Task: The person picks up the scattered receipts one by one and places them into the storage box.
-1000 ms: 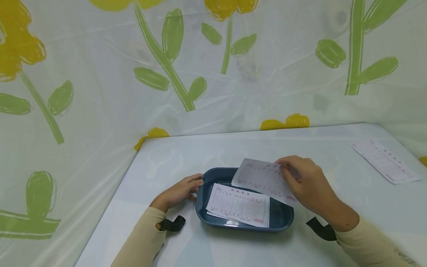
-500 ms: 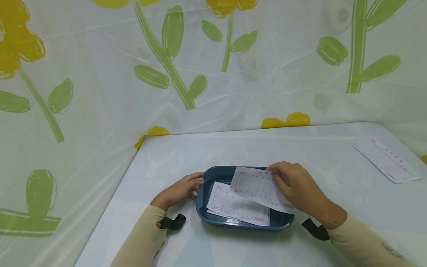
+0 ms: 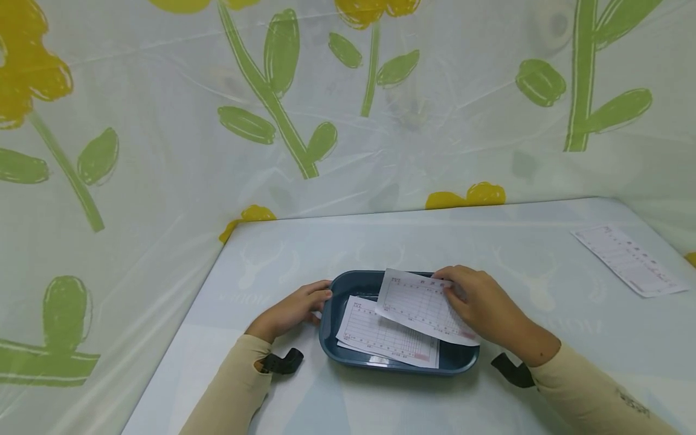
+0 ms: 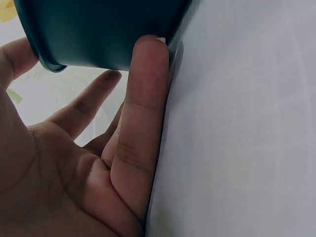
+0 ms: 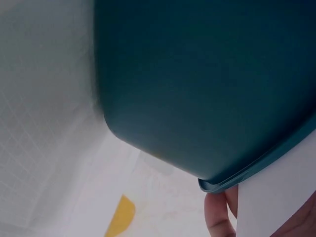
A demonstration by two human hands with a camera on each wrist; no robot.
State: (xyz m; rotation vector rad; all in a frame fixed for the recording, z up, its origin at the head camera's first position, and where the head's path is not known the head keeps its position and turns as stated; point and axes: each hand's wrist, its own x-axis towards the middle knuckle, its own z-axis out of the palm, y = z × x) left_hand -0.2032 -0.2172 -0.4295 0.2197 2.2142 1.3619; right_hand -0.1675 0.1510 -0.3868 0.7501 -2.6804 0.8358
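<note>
The right hand [image 3: 484, 308] pinches a printed slip [image 3: 421, 305] by its right end, fingers curled over the top edge and thumb beneath, as the right wrist view also hints: a thumb tip [image 5: 217, 217] shows just under the white paper [image 5: 276, 197] by the rim. The slip hangs tilted over the blue tray [image 3: 331, 338], its left part above the tray's far half and its right corner jutting past the right rim. Under it, inside the tray, lie more slips [image 3: 380, 338] — the top one flat, printed side up, with the edge of another showing beneath it. The left hand [image 3: 293, 311] rests against the tray's left end with fingers straight and loosely spread; in the left wrist view one finger [image 4: 143, 113] lies along the table [image 4: 247, 123] with its tip touching the tray's wall [image 4: 98, 29], and the others reach out beyond the rim — nothing is gripped. The tray sits on the pale table [image 3: 380, 241] near the front edge, between the two arms. Well apart, at the table's far right, lies another slip [image 3: 628, 260], flat. Both forearms wear beige sleeves [image 3: 228, 393] with black straps [image 3: 280, 362] at the wrists. A sheet printed with green stems and yellow flowers [image 3: 283, 109] hangs behind and to the left of the table.
</note>
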